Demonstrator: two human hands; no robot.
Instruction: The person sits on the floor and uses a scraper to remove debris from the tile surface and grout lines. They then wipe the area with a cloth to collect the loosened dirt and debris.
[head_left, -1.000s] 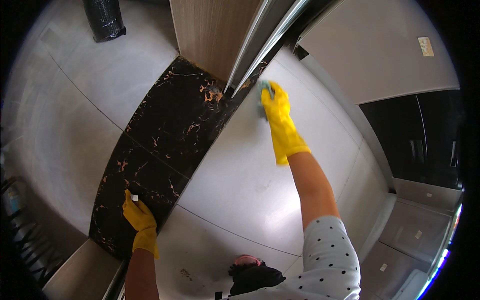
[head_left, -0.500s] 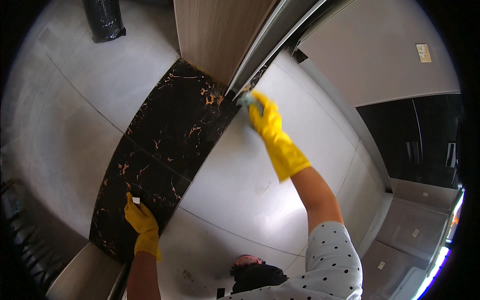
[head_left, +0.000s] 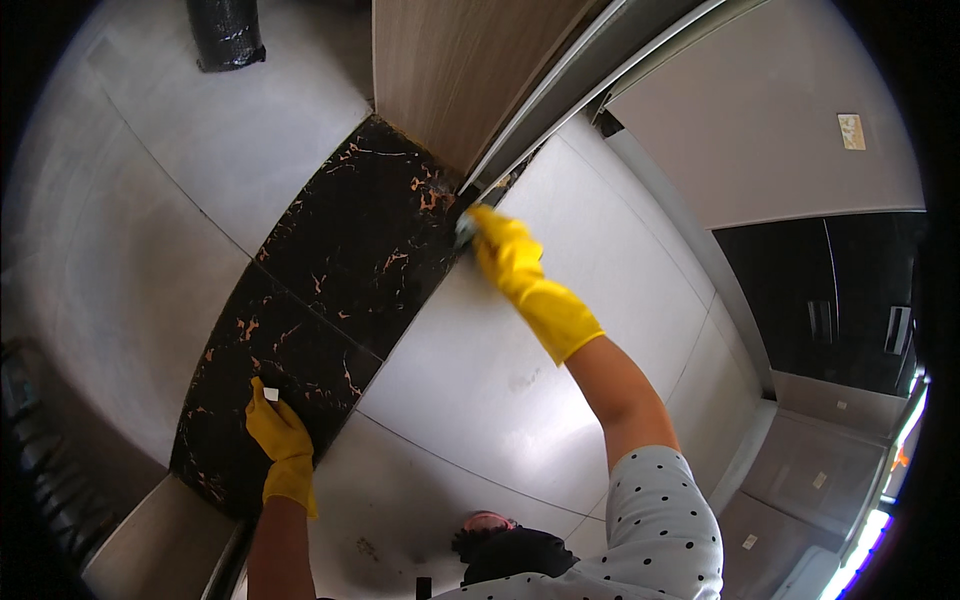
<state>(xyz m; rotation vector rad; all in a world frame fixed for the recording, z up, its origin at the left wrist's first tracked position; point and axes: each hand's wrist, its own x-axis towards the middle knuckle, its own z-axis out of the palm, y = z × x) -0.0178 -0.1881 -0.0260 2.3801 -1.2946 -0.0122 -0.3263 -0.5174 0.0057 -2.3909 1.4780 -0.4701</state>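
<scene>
The pale grey tiled floor (head_left: 520, 400) fills most of the view, crossed by a band of black marble threshold (head_left: 340, 270) veined in orange, which runs from the lower left up to the foot of a wooden door panel (head_left: 450, 70). Beside that panel a metal sliding-door track (head_left: 560, 110) slants away to the upper right, and a dark rolled object (head_left: 225, 30) stands on the floor at the top left.

The right hand (head_left: 505, 250), in a yellow rubber glove, is stretched far forward to the corner where threshold, wood and track meet. Its fingers are clenched on a small grey-green scrubbing pad (head_left: 465, 232), pressed low against the floor at that junction; the arm is fully extended because the corner lies well away from the body.

The left hand (head_left: 278, 432), also gloved in yellow, rests flat on the near end of the black threshold, fingers spread and released, apparently propping the person's weight while leaning forward. A tiny white scrap (head_left: 270, 394) lies just at its fingertips; whether it touches them I cannot tell.
</scene>
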